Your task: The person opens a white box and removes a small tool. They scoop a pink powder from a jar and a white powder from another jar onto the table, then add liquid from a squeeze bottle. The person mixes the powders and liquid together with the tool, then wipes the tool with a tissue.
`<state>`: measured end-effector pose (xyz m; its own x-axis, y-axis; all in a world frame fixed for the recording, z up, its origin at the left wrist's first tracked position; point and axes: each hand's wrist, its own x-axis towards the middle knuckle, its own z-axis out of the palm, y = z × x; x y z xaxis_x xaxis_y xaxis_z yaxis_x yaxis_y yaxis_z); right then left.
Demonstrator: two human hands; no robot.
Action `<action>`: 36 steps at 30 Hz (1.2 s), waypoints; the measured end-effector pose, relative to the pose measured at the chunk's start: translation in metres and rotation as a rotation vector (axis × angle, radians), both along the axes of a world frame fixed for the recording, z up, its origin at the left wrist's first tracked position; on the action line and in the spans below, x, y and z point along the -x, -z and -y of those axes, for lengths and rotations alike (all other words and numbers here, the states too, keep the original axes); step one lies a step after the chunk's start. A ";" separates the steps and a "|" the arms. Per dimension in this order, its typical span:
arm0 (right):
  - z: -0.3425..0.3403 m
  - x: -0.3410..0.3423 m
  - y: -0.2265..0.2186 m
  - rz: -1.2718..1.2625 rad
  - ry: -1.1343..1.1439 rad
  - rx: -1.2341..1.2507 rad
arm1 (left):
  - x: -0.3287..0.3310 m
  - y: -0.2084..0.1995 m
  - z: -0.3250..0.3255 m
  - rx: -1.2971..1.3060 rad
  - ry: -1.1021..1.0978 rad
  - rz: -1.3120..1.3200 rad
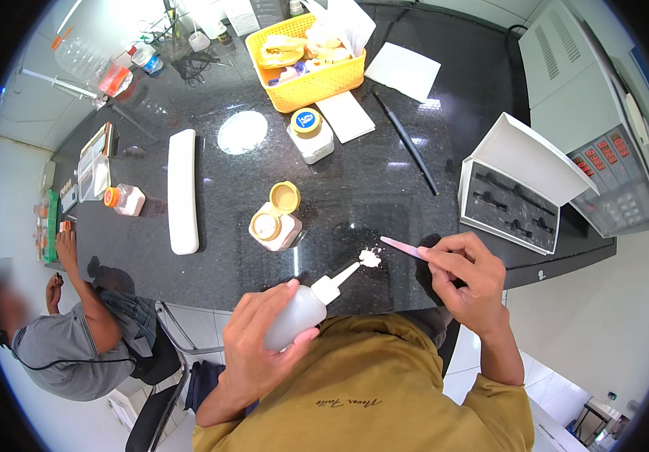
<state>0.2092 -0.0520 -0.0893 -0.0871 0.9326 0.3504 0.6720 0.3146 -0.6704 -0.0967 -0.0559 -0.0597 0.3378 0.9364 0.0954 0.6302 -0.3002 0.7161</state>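
A white squeeze bottle with a long nozzle (294, 320) lies tilted in my left hand (253, 339), whose fingers wrap round it. Its tip meets a small heap of white powder (370, 258) on the black countertop (324, 215). In my right hand (468, 279) is a slim pink stick-like tool (404, 246), pinched between the fingers, its far end just right of the powder. Left of the heap stands a small jar (275, 230) with its gold lid (285, 197) flipped up. Farther back is a similar jar with a blue-and-gold lid (306, 122).
A yellow basket (309, 89) of packets stands at the back. A long white case (183, 192) lies left, a black brush-like stick (407, 143) right of centre. An opened white box (509, 207) sits beside a grey machine with red digits (603, 162). Another person (76, 331) sits at far left.
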 end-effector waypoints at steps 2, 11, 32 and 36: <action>0.001 -0.003 0.002 -0.029 0.021 -0.012 | -0.001 -0.004 0.000 0.016 -0.003 -0.022; 0.007 0.000 -0.001 -0.056 0.017 0.003 | 0.015 0.011 0.003 0.056 -0.035 0.151; -0.006 0.037 -0.012 0.154 -0.219 -0.044 | 0.026 0.039 -0.017 -0.290 -0.393 0.489; -0.009 0.043 -0.004 0.177 -0.223 -0.011 | 0.025 0.044 -0.018 -0.258 -0.450 0.531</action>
<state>0.1666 -0.0430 -0.0856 -0.3504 0.8797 0.3214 0.6917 0.4744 -0.5445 -0.1214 -0.0375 -0.1038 -0.2264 0.8993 0.3743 0.3205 -0.2941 0.9004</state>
